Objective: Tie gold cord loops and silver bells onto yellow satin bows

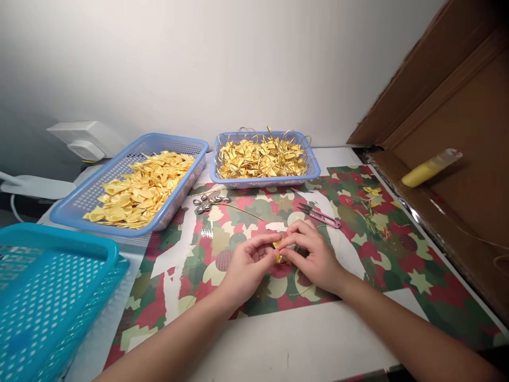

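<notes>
My left hand (247,263) and my right hand (311,252) meet over the patterned table cover (397,265), fingertips pinched together on a small gold ribbon bow (278,249). Only a sliver of the bow shows between the fingers. A thin gold cord (302,289) curves on the cover under my right hand. Pink thread snips (319,216) lie just beyond my right hand. A blue basket (119,170) at the left holds several plain yellow ribbon pieces (139,188). A second blue basket (314,170) behind holds several gold bows with cord loops (260,156).
A turquoise basket (51,286) sits at the near left. Small silver clips (209,202) lie by the left basket. A loose bow (372,190) and cord scraps rest at the right. An open cardboard box (457,159) with a yellow tube (429,168) borders the right. A white wall stands behind.
</notes>
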Tool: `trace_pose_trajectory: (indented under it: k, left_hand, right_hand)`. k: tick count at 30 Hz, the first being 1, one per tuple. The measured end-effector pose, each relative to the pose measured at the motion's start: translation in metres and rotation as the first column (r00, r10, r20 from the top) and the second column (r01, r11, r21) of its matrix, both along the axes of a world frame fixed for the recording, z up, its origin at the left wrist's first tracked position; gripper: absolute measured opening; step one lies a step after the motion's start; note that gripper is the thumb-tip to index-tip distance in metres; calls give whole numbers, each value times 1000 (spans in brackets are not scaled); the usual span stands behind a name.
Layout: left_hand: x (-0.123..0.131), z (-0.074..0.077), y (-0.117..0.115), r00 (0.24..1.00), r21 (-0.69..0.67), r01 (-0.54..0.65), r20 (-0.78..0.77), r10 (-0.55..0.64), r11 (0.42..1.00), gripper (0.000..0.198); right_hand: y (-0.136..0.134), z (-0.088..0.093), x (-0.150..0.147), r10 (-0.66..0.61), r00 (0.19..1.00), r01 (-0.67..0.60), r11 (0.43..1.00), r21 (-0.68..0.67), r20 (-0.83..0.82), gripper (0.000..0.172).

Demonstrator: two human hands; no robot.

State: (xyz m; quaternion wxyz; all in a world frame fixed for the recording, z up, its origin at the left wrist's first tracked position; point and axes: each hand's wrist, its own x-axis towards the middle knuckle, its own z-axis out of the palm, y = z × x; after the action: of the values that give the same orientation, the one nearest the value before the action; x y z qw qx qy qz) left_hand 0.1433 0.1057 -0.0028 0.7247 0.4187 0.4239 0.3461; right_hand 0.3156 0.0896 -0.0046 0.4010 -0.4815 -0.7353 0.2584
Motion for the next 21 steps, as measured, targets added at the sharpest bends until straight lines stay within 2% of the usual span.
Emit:
trace_pose_trajectory:
  k: [2, 7, 12, 15, 18, 21]
  left_hand:
    - [1, -2, 0, 1000, 29, 6, 5, -6, 1000, 35]
    - [1, -4, 1, 1000, 97, -3, 4, 3, 995, 33]
    - [1, -2, 1, 999, 85, -8, 32, 5, 996, 35]
    - [2, -1, 1, 1000, 102, -19, 21, 16, 995, 36]
    - [3, -3, 2, 1000, 156, -20, -7, 21, 988, 33]
    - [4, -6, 2, 999, 206, -20, -38, 28, 978, 30]
  right_hand:
    - [1, -1, 0, 2, 999, -2, 1000, -17, -48, 12]
    - [2, -3, -1, -19, 992, 29, 996, 80, -122, 10]
    - [5, -7, 0, 48, 996, -47, 999, 17, -73, 7]
    - [6, -9, -4, 48, 987, -44, 999, 27, -155, 10]
    - [7, 0, -2, 24, 957, 0, 997, 83, -288, 13]
    - [9, 27, 21, -52, 913, 124, 980, 154, -404, 17]
